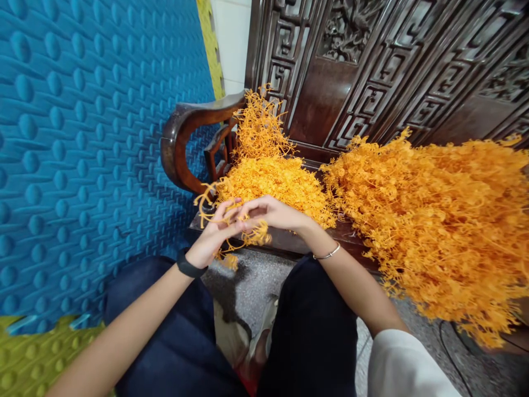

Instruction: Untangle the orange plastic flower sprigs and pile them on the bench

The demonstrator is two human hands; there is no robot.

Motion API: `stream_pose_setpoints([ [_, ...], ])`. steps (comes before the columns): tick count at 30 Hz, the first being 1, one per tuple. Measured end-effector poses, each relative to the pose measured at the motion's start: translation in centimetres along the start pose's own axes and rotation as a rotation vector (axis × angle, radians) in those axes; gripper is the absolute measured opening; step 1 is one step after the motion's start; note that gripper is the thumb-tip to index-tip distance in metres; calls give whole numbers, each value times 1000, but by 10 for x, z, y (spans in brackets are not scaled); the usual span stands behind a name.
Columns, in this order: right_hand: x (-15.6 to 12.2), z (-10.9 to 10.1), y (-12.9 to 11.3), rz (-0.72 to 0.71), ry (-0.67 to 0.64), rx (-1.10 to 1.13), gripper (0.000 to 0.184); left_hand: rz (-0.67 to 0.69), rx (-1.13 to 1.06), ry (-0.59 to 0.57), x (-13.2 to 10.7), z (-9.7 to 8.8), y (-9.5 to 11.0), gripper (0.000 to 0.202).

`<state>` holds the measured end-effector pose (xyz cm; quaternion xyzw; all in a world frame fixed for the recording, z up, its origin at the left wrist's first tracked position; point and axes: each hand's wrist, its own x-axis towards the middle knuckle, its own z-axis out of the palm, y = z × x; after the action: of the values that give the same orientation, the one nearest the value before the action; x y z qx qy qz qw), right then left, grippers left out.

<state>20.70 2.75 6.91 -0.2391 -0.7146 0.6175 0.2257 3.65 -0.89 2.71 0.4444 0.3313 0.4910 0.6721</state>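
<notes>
My left hand (212, 237), with a black band at the wrist, has its thumb and fingers closed on an orange branching, curly-tipped piece (258, 234). Against it, fingertip to fingertip, my right hand (270, 212) pinches the same thin piece. Its curled ends stick out to the upper left and hang below the hands. Just beyond them lies a heap of similar orange pieces (281, 179) on the dark wooden bench seat (285, 241). Which fingertips press on which strand is partly hidden.
At the right a much larger orange heap (438, 220) overhangs the seat edge. A looser orange tangle (262, 127) stands by the curved wooden armrest (176, 143). Behind rises a carved backrest (322, 94). Blue foam matting (82, 138) covers the left; a black cable (448, 353) lies at lower right.
</notes>
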Motion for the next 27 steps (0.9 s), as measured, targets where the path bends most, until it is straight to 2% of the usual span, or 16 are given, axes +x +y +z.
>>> stream_pose_setpoints([
  [3,8,7,5,-103,179,-17,14,29,170,-11,-2,10,-9,55],
  [9,11,9,6,7,392,-23,19,-93,191,43,1,13,-18,25],
  [11,11,1,6,11,520,8,20,-122,209,42,-1,11,-17,28],
  [13,6,-17,6,-7,708,53,19,-116,224,28,-4,11,-15,34],
  [15,-5,-47,9,-43,950,53,17,-96,249,14,-10,12,-15,35],
  [18,-28,-98,20,-44,1294,-101,18,-171,266,-22,-16,15,-20,31],
  [19,-35,-111,26,-9,1347,-156,19,-212,259,-31,-16,15,-22,28],
  [22,-44,-132,46,139,1382,-275,16,-265,206,-28,-13,16,-29,19],
  [25,-36,-130,59,244,1289,-464,22,-236,168,25,-9,18,-30,19],
  [27,-29,-124,59,258,1245,-628,19,-223,156,45,-9,20,-27,19],
])
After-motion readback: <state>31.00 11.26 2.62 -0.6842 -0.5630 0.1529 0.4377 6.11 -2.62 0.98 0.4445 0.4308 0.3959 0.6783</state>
